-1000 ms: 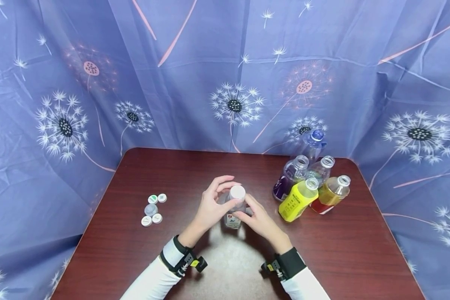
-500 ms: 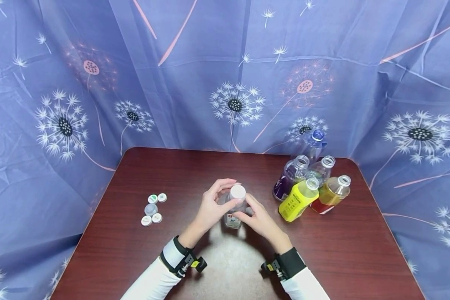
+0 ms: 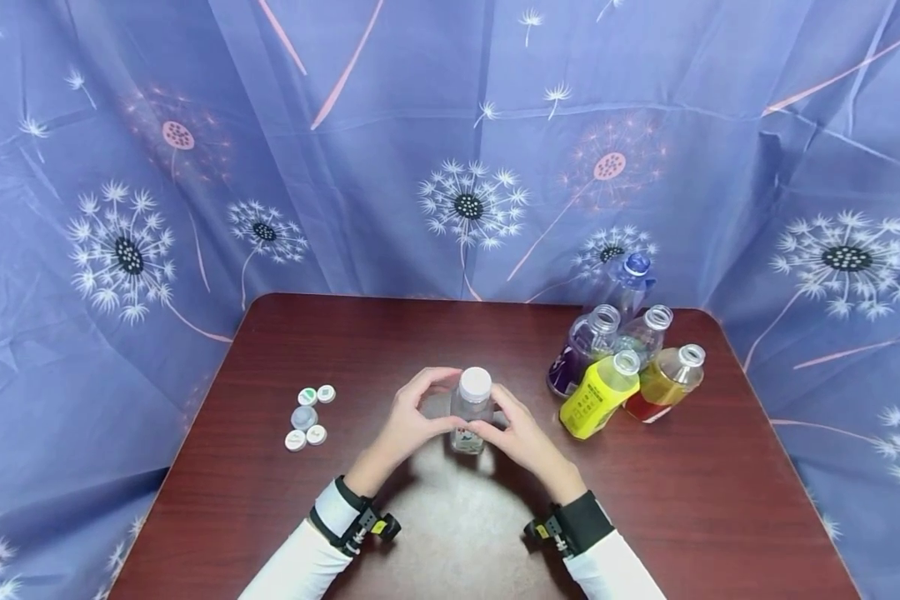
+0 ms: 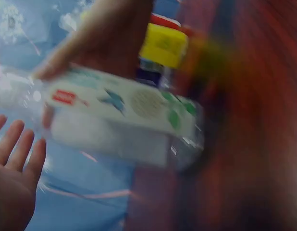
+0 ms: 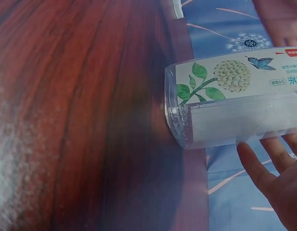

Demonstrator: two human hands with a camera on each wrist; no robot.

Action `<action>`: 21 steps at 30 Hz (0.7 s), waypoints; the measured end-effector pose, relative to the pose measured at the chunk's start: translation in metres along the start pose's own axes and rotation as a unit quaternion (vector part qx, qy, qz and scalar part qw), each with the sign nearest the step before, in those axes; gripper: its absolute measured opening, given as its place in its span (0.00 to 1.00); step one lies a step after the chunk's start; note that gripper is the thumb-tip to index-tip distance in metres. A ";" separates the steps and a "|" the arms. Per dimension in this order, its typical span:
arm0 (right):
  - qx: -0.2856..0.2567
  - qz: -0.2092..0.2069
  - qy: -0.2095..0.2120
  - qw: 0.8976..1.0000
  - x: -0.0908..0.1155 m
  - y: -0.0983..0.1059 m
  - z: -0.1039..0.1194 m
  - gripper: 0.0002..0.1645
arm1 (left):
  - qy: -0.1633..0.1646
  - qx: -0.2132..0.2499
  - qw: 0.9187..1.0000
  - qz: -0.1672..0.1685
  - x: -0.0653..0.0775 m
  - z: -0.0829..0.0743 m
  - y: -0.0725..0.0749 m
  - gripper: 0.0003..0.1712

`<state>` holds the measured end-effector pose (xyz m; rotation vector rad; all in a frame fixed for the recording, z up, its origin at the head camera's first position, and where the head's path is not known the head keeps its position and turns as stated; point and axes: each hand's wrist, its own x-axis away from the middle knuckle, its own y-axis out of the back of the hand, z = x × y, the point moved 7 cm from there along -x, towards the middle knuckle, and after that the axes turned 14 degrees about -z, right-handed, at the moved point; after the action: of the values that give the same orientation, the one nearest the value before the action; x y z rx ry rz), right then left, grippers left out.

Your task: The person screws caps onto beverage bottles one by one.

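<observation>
A clear plastic bottle (image 3: 468, 408) with a white cap (image 3: 476, 383) on its top stands upright at the middle of the table. Its label (image 5: 220, 79) carries a flower and a butterfly. My right hand (image 3: 521, 432) holds the bottle's upper part from the right, fingers and thumb bent about it. To the left of the bottle is my left hand (image 3: 412, 418), its fingers spread. In the left wrist view the left fingers (image 4: 24, 147) look straight and apart from the bottle, near its neck. The far side of the bottle is hidden in the head view.
Several uncapped bottles stand together at the right, among them a yellow one (image 3: 598, 397), a purple one (image 3: 573, 358) and one with a red and gold label (image 3: 656, 385). Behind them is a blue-topped bottle (image 3: 633, 271). Loose caps (image 3: 304, 417) lie at the left.
My left hand has let go around the cap and drawn back to the left, leaving the cap in plain view. The right hand keeps its hold on the bottle.
</observation>
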<state>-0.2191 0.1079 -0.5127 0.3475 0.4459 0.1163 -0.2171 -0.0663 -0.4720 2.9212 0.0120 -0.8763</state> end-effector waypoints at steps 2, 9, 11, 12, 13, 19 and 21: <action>-0.001 -0.001 0.012 1.000 -0.001 0.001 0.002 0.32 | 0.000 -0.010 1.000 0.016 0.005 0.007 0.001 0.44; 0.008 -0.004 0.005 1.000 0.000 0.002 -0.002 0.35 | -0.006 -0.036 0.999 0.028 0.015 0.012 -0.006 0.42; 0.007 -0.005 0.000 1.000 0.000 0.002 -0.003 0.35 | -0.005 -0.036 0.999 0.023 0.015 0.007 -0.008 0.39; 0.008 -0.006 -0.001 1.000 0.000 0.002 -0.003 0.34 | -0.002 -0.037 0.999 0.021 0.015 0.005 -0.008 0.38; 0.007 -0.006 -0.001 1.000 0.000 0.001 -0.002 0.34 | 0.001 -0.037 0.999 0.020 0.015 0.003 -0.009 0.37; 0.010 -0.008 -0.002 1.000 0.000 0.001 -0.003 0.33 | 0.027 -0.044 0.998 0.024 0.020 0.012 -0.010 0.37; 0.013 -0.006 0.000 1.000 0.001 0.000 -0.004 0.33 | 0.024 -0.050 0.998 0.025 0.022 0.019 -0.010 0.39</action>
<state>-0.2202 0.1093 -0.5159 0.3695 0.4494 0.0986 -0.2092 -0.0584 -0.5005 2.8368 -0.0127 -0.7759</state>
